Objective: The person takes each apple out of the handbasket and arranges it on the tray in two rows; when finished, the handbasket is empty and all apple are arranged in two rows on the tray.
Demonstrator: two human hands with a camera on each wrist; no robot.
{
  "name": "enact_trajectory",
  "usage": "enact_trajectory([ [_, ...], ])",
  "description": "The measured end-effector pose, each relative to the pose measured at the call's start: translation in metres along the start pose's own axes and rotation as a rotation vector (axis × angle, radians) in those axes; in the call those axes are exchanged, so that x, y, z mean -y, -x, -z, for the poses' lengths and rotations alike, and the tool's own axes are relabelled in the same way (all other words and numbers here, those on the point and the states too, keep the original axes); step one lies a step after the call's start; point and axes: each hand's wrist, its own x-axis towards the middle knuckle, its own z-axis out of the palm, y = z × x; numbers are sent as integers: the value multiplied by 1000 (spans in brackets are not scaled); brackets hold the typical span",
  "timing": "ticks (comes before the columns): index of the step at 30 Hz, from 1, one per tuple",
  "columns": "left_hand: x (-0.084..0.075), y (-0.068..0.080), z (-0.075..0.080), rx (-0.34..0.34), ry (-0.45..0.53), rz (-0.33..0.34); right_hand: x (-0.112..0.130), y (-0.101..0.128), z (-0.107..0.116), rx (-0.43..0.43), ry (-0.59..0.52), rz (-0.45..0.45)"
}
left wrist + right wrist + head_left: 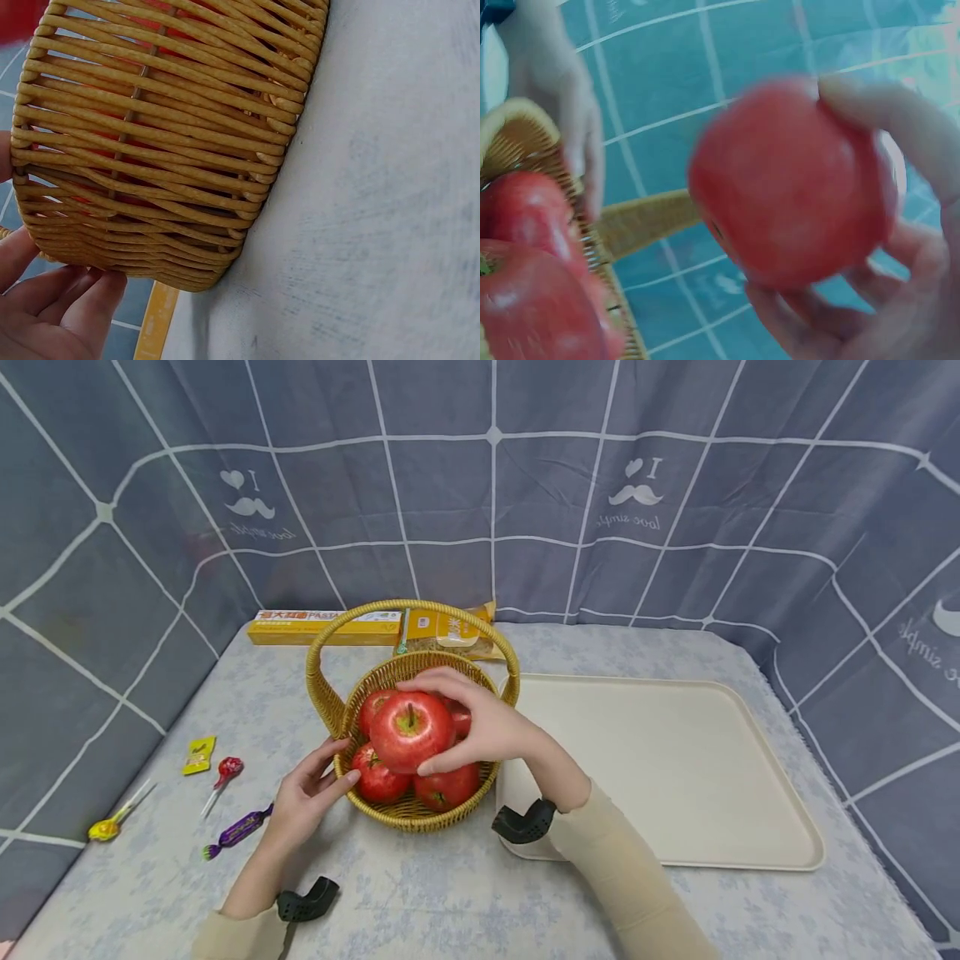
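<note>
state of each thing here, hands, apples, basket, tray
right hand: grips the top apple, raised above the others
left hand: fingers touch the basket wall
basket: upright, apples inside
tray: flat on the table, nothing on it

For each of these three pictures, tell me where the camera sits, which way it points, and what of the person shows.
Head: worn on the head, looking forward and down at the table; both hands and sleeves show, right hand gripping an apple over the wicker basket, left hand at its rim.
Left wrist: close against the basket's woven wall; only fingertips show.
Right wrist: looks past the palm at the held apple, blurred; right fingers and the other hand show.
Shared: all three show the basket.
</note>
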Motion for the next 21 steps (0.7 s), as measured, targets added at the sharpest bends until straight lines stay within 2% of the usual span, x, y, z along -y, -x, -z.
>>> enact_trajectory([
  [4, 0, 0, 0, -1, 12, 5, 8, 27, 13, 136, -86, 175],
  [6, 0, -1, 1, 2, 4, 4, 11, 38, 22, 163, -92, 241],
  [9, -1, -1, 2, 8, 8, 4, 13, 53, 39, 158, -95, 302],
  [13, -2, -1, 3, 13, 27, 8, 9, 71, 66, 79, -79, 301],
  [17, -3, -1, 2, 18, 28, 7, -3, 88, 93, -35, -113, 274],
  [21, -3, -1, 1, 20, 27, 9, -19, 101, 111, -181, -158, 198],
])
